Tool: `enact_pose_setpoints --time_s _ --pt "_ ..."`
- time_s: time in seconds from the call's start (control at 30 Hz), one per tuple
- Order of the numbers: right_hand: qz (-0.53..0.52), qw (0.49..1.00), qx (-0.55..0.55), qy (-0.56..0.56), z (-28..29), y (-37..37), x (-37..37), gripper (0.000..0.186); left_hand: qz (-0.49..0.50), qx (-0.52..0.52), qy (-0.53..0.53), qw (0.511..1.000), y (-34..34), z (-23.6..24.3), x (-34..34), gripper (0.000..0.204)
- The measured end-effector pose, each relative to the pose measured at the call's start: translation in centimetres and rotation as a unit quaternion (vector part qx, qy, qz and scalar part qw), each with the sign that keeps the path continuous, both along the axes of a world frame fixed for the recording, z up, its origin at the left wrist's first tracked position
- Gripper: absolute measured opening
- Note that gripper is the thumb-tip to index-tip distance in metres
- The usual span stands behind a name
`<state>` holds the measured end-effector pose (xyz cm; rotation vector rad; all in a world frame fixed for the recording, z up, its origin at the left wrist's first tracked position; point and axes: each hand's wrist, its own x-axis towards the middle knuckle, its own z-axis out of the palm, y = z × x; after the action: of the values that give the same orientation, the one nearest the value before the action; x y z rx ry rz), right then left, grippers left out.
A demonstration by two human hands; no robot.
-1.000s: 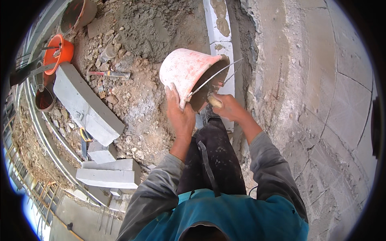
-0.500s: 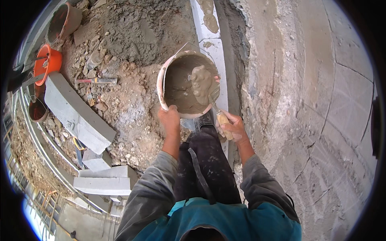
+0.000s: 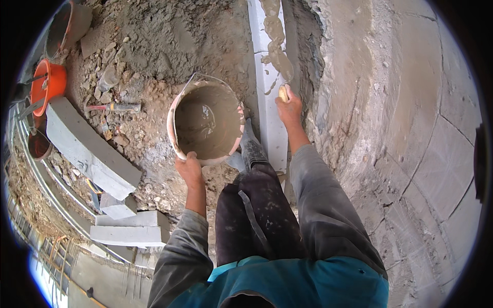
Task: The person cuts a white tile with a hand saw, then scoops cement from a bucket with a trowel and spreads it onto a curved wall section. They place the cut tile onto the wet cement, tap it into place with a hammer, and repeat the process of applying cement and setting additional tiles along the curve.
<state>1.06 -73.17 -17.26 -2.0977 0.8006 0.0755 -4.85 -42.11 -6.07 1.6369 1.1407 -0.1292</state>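
My left hand [image 3: 190, 170] is closed on the near rim of a pale, mortar-stained bucket [image 3: 172, 126]. Wet grey-brown mortar [image 3: 203, 123] lies inside it, and its thin wire handle rests at the far side. In my right hand [image 3: 290, 107] is a trowel [image 3: 283, 93], gripped by its wooden handle. The trowel's blade cannot be made out against the mortar just beyond the hand. A lumpy strip of mortar [image 3: 276, 38] runs along the top of a row of white blocks [image 3: 272, 128], ending close to the trowel.
Rubble and soil lie left of the blocks, with a hammer [image 3: 120, 107] on them. Large grey blocks [image 3: 92, 149], an orange bucket [image 3: 61, 82] and a bigger bucket [image 3: 80, 23] stand farther left. On the right is a cracked concrete surface [image 3: 426, 133].
My right hand has moved up and away from the bucket to the blocks, where fresh mortar now lies. The mortar lump has left the bucket, which has shifted left with my left hand.
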Motion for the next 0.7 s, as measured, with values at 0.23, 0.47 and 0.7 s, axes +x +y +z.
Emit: enact_pose_setpoints --time_s 0.23,0.47,0.7 --pt "0.087 0.986 -0.039 0.138 3.4 -0.9 -6.3 0.056 0.015 -0.037 0.006 0.999 -1.0 0.0 -0.8 0.016" --pt "0.274 0.956 -0.018 -0.102 13.3 -0.2 -11.0 0.056 -0.029 -0.029 -0.011 0.999 -2.0 2.4 -2.4 0.023" --pt "0.453 0.876 -0.134 -0.096 21.3 4.3 -10.1 0.058 -0.125 0.016 -0.020 0.992 -2.4 9.9 -3.6 0.041"
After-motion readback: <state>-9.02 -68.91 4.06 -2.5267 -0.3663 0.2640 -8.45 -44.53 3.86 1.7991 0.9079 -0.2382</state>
